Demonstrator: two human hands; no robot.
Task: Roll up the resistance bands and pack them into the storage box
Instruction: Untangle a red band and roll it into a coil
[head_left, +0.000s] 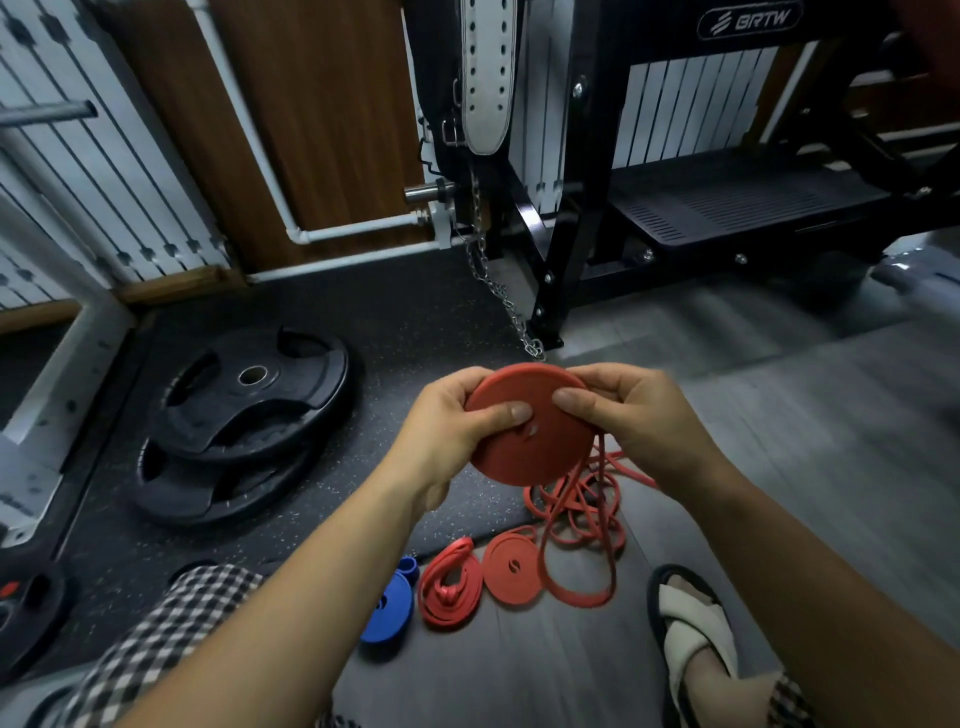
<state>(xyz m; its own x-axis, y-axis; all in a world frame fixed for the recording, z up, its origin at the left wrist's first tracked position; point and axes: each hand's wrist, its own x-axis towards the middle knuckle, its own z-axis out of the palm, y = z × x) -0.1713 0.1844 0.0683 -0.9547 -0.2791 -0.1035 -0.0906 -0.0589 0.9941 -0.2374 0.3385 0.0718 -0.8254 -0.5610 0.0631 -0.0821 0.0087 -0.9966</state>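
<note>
My left hand (457, 415) and right hand (631, 415) both grip the half-wound red coil (530, 452) above the floor (769, 509) — thumbs pressing its face. Its loose tail (576, 514) trails down beside a finished roll (511, 569) — next, I'd judge, wind that slack in evenly; no storage box in view.

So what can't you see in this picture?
Head view only:
- Storage box: nowhere in frame.
- Fingertips of the left hand and right hand: behind the red roll.
- Blue band: partly covered by the left forearm.
- Loose red band: its end is lost in the tangle.
</note>
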